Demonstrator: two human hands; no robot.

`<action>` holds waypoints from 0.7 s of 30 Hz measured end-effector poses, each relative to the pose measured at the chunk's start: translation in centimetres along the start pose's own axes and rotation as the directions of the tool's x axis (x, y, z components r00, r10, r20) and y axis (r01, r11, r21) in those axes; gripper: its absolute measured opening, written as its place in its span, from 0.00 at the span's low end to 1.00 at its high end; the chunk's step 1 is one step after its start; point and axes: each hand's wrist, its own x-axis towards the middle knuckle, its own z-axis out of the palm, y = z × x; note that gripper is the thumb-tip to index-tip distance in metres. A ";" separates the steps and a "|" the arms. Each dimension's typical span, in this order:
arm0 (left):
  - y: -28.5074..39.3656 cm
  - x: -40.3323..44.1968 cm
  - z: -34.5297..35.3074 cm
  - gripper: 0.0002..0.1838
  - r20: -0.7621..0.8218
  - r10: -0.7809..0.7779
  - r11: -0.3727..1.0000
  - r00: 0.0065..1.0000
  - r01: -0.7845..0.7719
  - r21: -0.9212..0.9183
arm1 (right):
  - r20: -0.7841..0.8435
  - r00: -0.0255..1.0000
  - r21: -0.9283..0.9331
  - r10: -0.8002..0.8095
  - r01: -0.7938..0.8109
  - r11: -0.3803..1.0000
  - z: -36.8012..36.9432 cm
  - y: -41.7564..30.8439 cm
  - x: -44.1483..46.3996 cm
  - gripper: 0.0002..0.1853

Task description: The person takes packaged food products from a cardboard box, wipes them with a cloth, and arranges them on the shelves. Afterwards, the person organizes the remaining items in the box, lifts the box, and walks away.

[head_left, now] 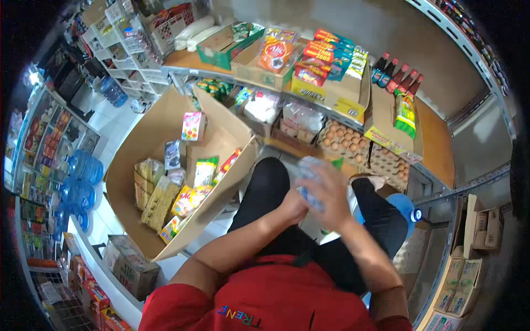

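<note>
Both hands meet in front of my knees around a crumpled-looking blue-and-white thing [312, 205], blurred by motion. My left hand [293, 206] is closed at its lower side. My right hand [332, 193] wraps over it from the right, with smeared fingers. Whether it is a cloth or a packet I cannot tell. Left of my knees stands a large open cardboard box [221, 113]. Inside lie a pink-and-white carton [193, 126], a dark blue pack [172, 154], blocks of dry noodles [161, 202], a green-and-white packet [205, 172] and yellow packets [190, 199].
Ahead, a shelf holds an orange packet [275, 55], red sachets [320, 52], sauce bottles [402, 77] and a green-yellow pouch [405, 116]. Egg trays [345, 140] sit below. Blue water jugs [77, 193] stand left, another jug [402, 209] by my right knee. Cartons [459, 281] fill the right shelf.
</note>
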 end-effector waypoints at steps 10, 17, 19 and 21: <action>1.0 3.0 -0.3 0.13 -0.212 -0.173 0.980 0.962 0.190 0.059 | -0.148 0.919 0.369 0.365 -0.291 0.883 3.4 7.0 -1.7 0.15; -0.2 6.9 -0.9 0.23 -0.246 -0.246 0.967 0.938 0.255 0.005 | -0.207 0.879 0.257 0.429 -0.375 0.891 4.8 9.6 -4.2 0.20; 1.4 7.9 -1.5 0.24 -0.305 -0.170 0.982 0.937 0.187 0.027 | -0.139 0.918 0.293 0.372 -0.321 0.901 3.7 8.7 -3.5 0.23; 3.4 9.0 -2.6 0.27 -0.248 -0.053 0.998 0.967 0.060 0.018 | -0.082 0.986 0.085 0.146 -0.139 0.987 4.2 8.6 -4.0 0.19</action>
